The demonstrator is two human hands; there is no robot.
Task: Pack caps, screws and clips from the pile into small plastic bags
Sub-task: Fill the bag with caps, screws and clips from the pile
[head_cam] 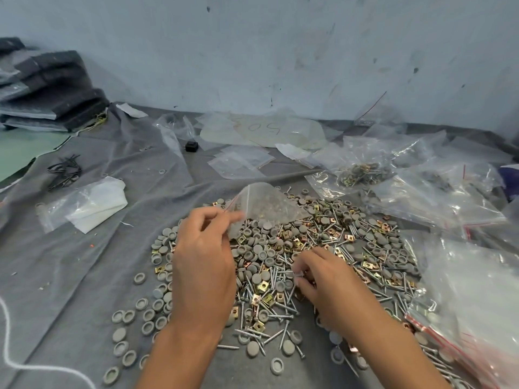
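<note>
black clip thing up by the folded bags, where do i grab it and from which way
Pinch the small black block across its left and right sides, coming straight down from above. It sits low and squarish on the grey cloth, with open cloth on its left; a clear bag crowds its upper left, so a sideways approach would likely snag plastic.

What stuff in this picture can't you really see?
All in the head view:
- What the right hand pinches: its own fingers hide it.
- Whether the small bag in the left hand holds any parts: its cloudy plastic blurs the inside.
- Pile parts under both hands: covered.
- Bags at right: cut off by the edge, and glare hides the contents.
- Black thing far back: too small to name.
</note>
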